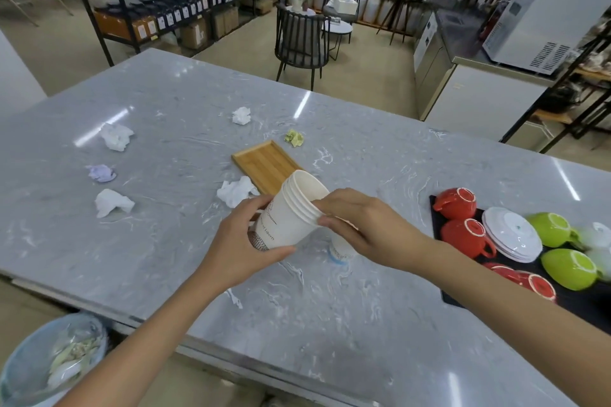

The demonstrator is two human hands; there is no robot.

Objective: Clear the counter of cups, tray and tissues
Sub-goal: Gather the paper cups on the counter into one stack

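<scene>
My left hand (243, 241) grips a stack of white paper cups (291, 211), tilted with the mouth facing away from me, above the grey counter (165, 241). My right hand (360, 225) pinches the rim of the stack. Another paper cup (340, 249) with a blue band shows under my right hand. An empty wooden tray (264, 165) lies just beyond the cups. Several crumpled tissues lie around: white ones (116, 136), (112, 203), (235, 191), (241, 116), a purple one (101, 173) and a yellow one (295, 138).
A black mat (562, 297) at the right carries red and green ceramic cups (567, 268) upside down and stacked white saucers (510, 235). A lined bin (53, 360) with waste stands below the counter's near left edge. A chair and shelves stand beyond the counter.
</scene>
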